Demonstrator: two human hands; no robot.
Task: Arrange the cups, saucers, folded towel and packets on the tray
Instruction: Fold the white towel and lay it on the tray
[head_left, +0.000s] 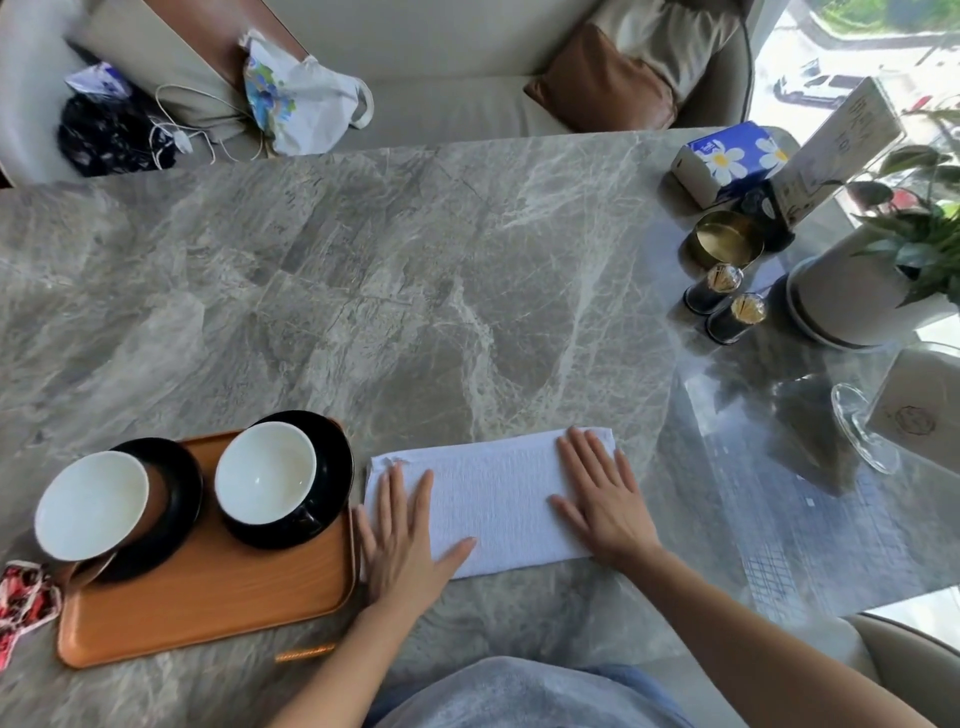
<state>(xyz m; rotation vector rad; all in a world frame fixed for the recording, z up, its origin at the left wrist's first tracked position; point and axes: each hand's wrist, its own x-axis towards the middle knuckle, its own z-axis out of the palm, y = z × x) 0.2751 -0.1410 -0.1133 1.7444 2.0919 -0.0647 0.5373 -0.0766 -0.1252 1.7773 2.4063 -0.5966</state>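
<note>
A white folded towel (493, 499) lies flat on the marble table just right of the orange tray (208, 613). My left hand (402, 540) presses flat on the towel's left end, fingers spread. My right hand (602, 499) lies flat on its right end. Two white-lined cups stand on the tray: the left cup (91, 506) on a black saucer (176, 499), the right cup (265, 473) on another black saucer (332, 467). A red-and-white patterned packet (23, 597) lies off the tray's left edge.
At the table's right stand a blue tissue box (727, 156), a brass tin (724, 244), two toothpick holders (724, 301), a potted plant (857, 291), a menu stand (841, 145) and a glass stand (862, 436). A sofa with bags lies behind the table.
</note>
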